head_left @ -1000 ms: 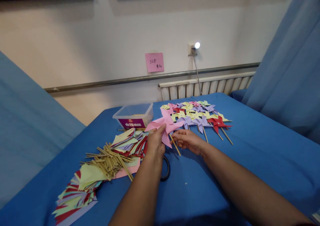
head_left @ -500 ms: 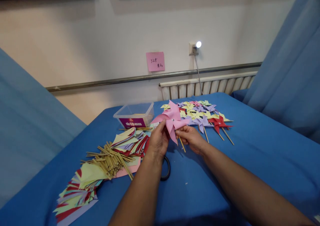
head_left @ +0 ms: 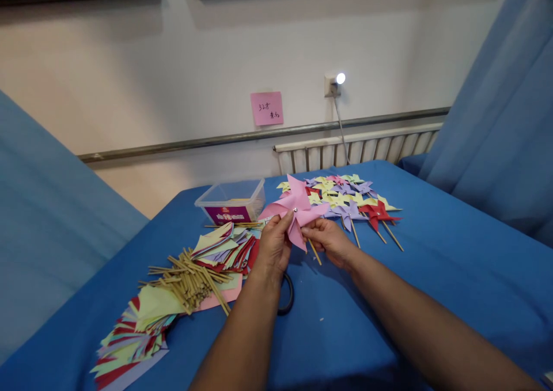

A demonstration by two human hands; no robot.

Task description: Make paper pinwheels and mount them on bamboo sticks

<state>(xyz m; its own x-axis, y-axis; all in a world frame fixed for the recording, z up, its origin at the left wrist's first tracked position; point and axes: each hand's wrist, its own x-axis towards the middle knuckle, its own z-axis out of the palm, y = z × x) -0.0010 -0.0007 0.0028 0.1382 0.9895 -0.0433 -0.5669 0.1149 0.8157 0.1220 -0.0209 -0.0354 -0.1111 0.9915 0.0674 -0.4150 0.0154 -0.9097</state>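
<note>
A pink paper pinwheel (head_left: 297,208) with a silver pin at its centre is held up over the blue table (head_left: 432,276). My left hand (head_left: 273,243) pinches the pinwheel at its lower left blade. My right hand (head_left: 329,240) grips its wooden stick (head_left: 314,251) just below the blades. Behind them lies a spread of finished pinwheels (head_left: 345,198) in yellow, purple, pink and red.
A clear plastic box (head_left: 232,201) stands at the table's back. Left of my hands lie stacks of coloured cut paper (head_left: 224,247), a heap of wooden sticks (head_left: 190,276) and more paper (head_left: 133,336). A black ring-shaped object (head_left: 288,293) lies under my left wrist.
The pinwheel was raised from lying flat near the table to facing me, and my right hand slid up the stick toward the blades. Both hands kept their hold.
</note>
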